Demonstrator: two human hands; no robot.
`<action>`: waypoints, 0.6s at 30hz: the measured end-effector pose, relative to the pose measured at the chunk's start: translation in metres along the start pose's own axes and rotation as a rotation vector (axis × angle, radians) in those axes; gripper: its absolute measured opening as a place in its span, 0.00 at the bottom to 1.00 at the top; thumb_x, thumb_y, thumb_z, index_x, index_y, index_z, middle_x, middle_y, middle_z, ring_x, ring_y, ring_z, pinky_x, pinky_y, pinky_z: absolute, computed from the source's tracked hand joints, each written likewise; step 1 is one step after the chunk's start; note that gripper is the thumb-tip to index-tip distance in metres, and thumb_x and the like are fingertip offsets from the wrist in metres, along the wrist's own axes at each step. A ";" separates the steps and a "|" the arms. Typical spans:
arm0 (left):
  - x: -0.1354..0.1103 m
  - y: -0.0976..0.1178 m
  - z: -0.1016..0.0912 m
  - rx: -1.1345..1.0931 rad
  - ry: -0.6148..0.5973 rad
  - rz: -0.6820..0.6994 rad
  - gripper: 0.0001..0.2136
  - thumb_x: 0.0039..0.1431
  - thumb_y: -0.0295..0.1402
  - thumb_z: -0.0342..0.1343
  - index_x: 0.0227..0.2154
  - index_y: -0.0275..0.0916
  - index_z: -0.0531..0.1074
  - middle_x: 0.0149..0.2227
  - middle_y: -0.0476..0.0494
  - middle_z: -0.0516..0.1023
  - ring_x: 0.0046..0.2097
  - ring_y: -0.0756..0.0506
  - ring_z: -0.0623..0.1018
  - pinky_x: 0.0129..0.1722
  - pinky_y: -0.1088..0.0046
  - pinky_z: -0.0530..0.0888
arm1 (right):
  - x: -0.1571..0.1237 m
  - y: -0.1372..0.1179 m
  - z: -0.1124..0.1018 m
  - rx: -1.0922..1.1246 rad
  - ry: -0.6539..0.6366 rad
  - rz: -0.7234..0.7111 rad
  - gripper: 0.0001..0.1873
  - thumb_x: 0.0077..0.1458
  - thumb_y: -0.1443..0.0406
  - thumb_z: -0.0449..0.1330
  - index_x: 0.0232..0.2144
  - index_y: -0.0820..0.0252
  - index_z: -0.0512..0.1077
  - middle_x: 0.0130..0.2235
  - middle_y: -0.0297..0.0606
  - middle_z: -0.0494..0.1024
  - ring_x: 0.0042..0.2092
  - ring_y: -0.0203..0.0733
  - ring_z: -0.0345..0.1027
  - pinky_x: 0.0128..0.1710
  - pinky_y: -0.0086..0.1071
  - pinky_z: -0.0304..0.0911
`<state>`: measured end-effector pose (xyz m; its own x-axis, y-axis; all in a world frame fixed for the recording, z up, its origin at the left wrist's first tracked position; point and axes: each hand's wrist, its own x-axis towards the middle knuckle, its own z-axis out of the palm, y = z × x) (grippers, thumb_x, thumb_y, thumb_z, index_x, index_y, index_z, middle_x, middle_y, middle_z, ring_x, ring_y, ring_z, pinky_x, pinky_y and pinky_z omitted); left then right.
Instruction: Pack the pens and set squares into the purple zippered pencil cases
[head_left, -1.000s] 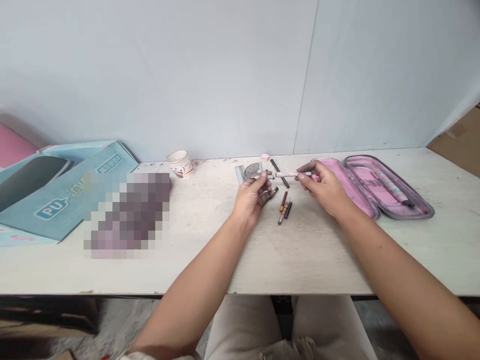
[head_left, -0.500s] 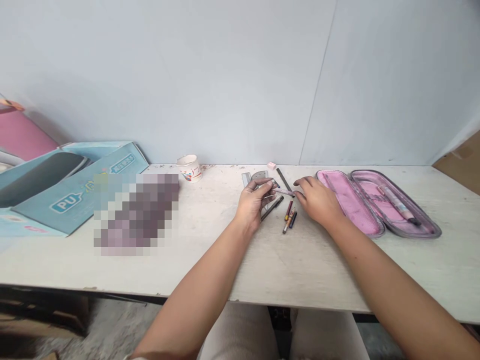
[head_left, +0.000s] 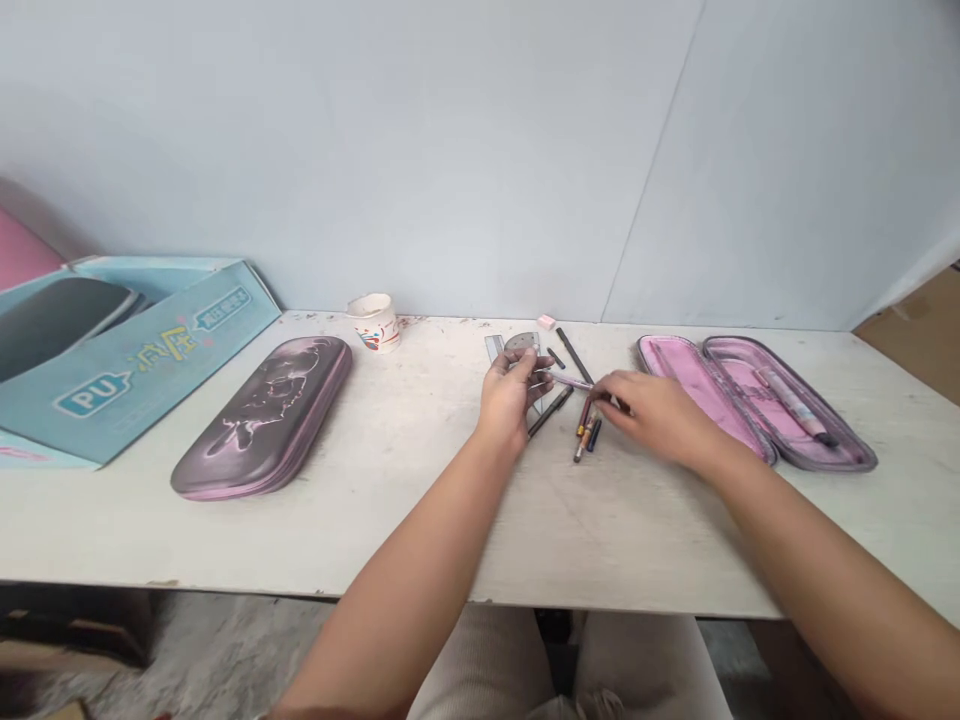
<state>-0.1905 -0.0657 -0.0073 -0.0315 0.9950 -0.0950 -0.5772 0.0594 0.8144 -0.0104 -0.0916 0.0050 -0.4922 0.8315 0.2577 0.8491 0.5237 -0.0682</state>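
Observation:
My left hand rests on the table with its fingers curled round one end of a thin pink pen, which points right. Just below the hand lies a dark pencil. My right hand is palm down, a little smeared. Its fingertips are pressed together on the upper ends of a small bunch of short pencils. Right of it lies an open pink pencil case holding a pink tube-like pen.
A closed purple pencil case lies at the left, beside an open blue box. A paper cup, a pink eraser, a clear ruler set and a black pen sit near the wall. Table front edge.
The pink pen has come down from between both hands to the table. My right hand let go of it and moved down onto the short pencils. The view has shifted.

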 end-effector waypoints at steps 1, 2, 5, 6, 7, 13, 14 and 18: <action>-0.001 -0.001 0.001 -0.002 -0.015 -0.006 0.07 0.51 0.31 0.57 0.29 0.37 0.62 0.28 0.47 0.75 0.24 0.55 0.71 0.30 0.76 0.72 | -0.005 -0.004 -0.002 -0.062 -0.042 -0.043 0.11 0.58 0.64 0.49 0.38 0.57 0.69 0.37 0.37 0.74 0.38 0.39 0.66 0.31 0.30 0.55; -0.001 -0.001 0.002 -0.003 -0.031 -0.013 0.07 0.52 0.31 0.57 0.29 0.37 0.62 0.28 0.47 0.75 0.24 0.55 0.71 0.29 0.76 0.72 | -0.010 -0.007 -0.003 -0.136 -0.073 -0.083 0.10 0.58 0.64 0.49 0.39 0.57 0.69 0.36 0.37 0.73 0.37 0.40 0.66 0.30 0.30 0.54; -0.004 -0.002 0.004 0.001 -0.063 -0.037 0.08 0.52 0.31 0.57 0.30 0.37 0.62 0.28 0.47 0.75 0.24 0.55 0.71 0.29 0.76 0.71 | -0.021 -0.016 -0.002 -0.325 -0.135 -0.216 0.11 0.57 0.68 0.49 0.40 0.56 0.68 0.35 0.37 0.73 0.37 0.41 0.65 0.26 0.30 0.51; -0.005 -0.002 0.005 0.006 -0.065 -0.041 0.08 0.52 0.32 0.57 0.30 0.37 0.62 0.28 0.47 0.75 0.24 0.55 0.71 0.29 0.76 0.71 | -0.022 -0.018 -0.001 -0.361 -0.151 -0.264 0.11 0.56 0.69 0.49 0.40 0.56 0.68 0.35 0.37 0.73 0.36 0.41 0.65 0.25 0.29 0.50; -0.006 -0.001 0.006 0.012 -0.065 -0.042 0.09 0.52 0.32 0.57 0.30 0.37 0.62 0.28 0.47 0.75 0.24 0.55 0.71 0.29 0.76 0.71 | -0.023 -0.019 -0.001 -0.386 -0.163 -0.304 0.12 0.56 0.70 0.50 0.41 0.56 0.68 0.34 0.37 0.72 0.36 0.41 0.65 0.25 0.29 0.49; -0.013 -0.001 0.009 0.115 -0.192 0.000 0.06 0.54 0.31 0.54 0.35 0.37 0.65 0.30 0.48 0.74 0.27 0.55 0.71 0.32 0.76 0.71 | -0.016 -0.016 -0.008 -0.121 -0.031 -0.176 0.07 0.53 0.68 0.52 0.35 0.58 0.68 0.32 0.37 0.73 0.34 0.38 0.65 0.27 0.28 0.53; -0.014 -0.002 0.010 0.150 -0.225 0.011 0.06 0.55 0.30 0.54 0.35 0.37 0.67 0.30 0.48 0.74 0.28 0.55 0.72 0.33 0.76 0.70 | -0.014 -0.014 -0.011 0.038 0.065 -0.064 0.06 0.53 0.66 0.53 0.35 0.58 0.67 0.32 0.36 0.73 0.32 0.37 0.64 0.28 0.28 0.54; -0.018 -0.006 0.013 0.269 -0.306 0.053 0.05 0.55 0.30 0.53 0.35 0.36 0.70 0.29 0.47 0.74 0.29 0.55 0.72 0.36 0.77 0.69 | 0.000 -0.011 -0.016 0.851 0.460 0.328 0.08 0.53 0.59 0.53 0.33 0.57 0.63 0.28 0.33 0.71 0.24 0.31 0.58 0.21 0.25 0.50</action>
<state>-0.1755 -0.0831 -0.0028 0.2123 0.9728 0.0927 -0.3459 -0.0139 0.9382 -0.0164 -0.1006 0.0211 0.0137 0.8999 0.4358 0.4225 0.3898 -0.8183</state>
